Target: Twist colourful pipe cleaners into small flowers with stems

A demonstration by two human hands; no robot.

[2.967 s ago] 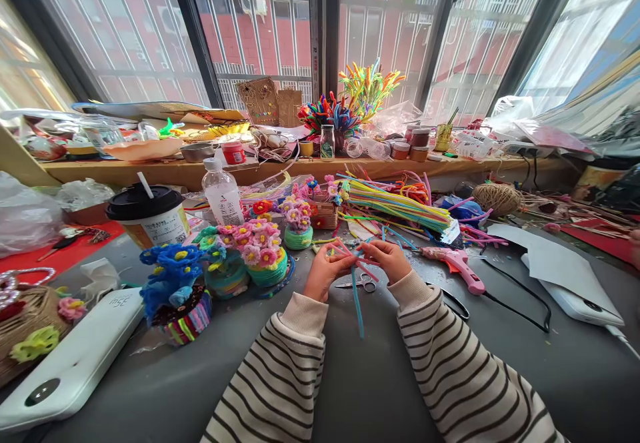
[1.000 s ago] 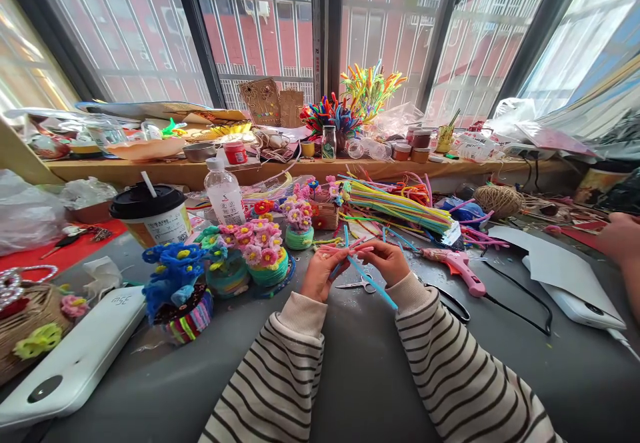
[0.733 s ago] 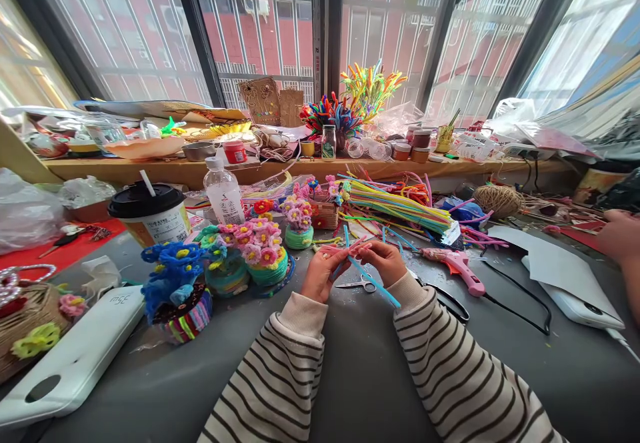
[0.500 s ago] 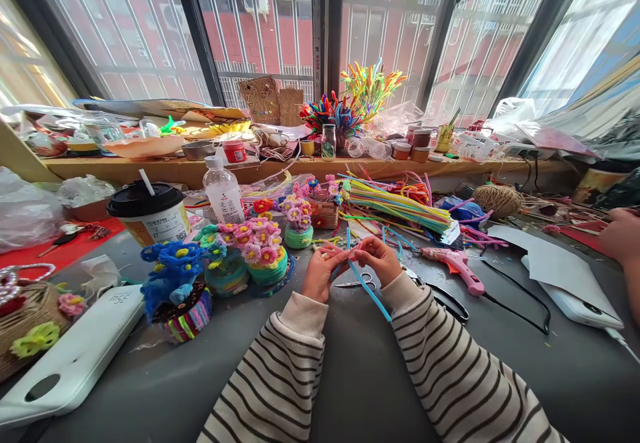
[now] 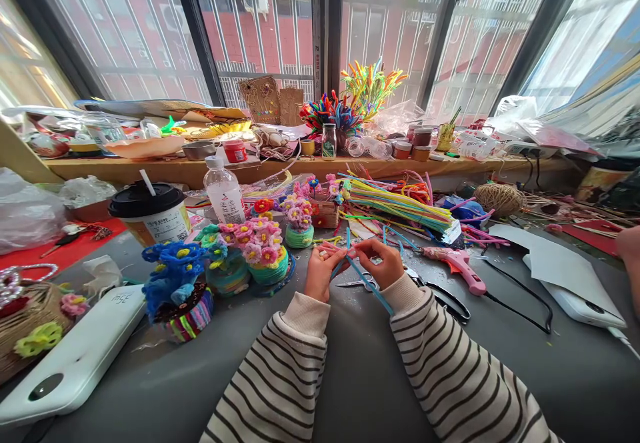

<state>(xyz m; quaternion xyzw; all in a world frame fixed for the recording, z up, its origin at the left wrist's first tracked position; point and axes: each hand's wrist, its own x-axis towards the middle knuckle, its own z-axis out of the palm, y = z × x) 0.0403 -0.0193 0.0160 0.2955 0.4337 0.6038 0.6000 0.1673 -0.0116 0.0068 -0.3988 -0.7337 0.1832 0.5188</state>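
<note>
Both of my hands meet over the middle of the table. My left hand [image 5: 319, 272] pinches blue pipe cleaners [image 5: 369, 284] that cross at the fingertips, and a bit of pink shows there too. My right hand [image 5: 384, 263] is closed at the fingertips on the same crossing; exactly which strand it grips is hidden. One blue tail slants down toward my right cuff, another end points up. Just beneath my hands lie small scissors [image 5: 371, 283]. Right of my right hand are black-handled pliers [image 5: 447, 303] and a pink glue gun [image 5: 463, 266].
Left of my hands stand pipe-cleaner flower pots [image 5: 265, 246], a blue flower pot [image 5: 185, 316], a lidded cup [image 5: 150, 216] and a bottle [image 5: 223, 193]. Bundled pipe cleaners [image 5: 400, 203] lie behind. Another person's hand [image 5: 631, 256] shows at the right edge, beyond the glue gun's cord [image 5: 525, 319].
My fingers have shifted slightly around the crossing, and the blue tail has swung a little closer to my right wrist. The other person's hand has moved right, partly out of view.
</note>
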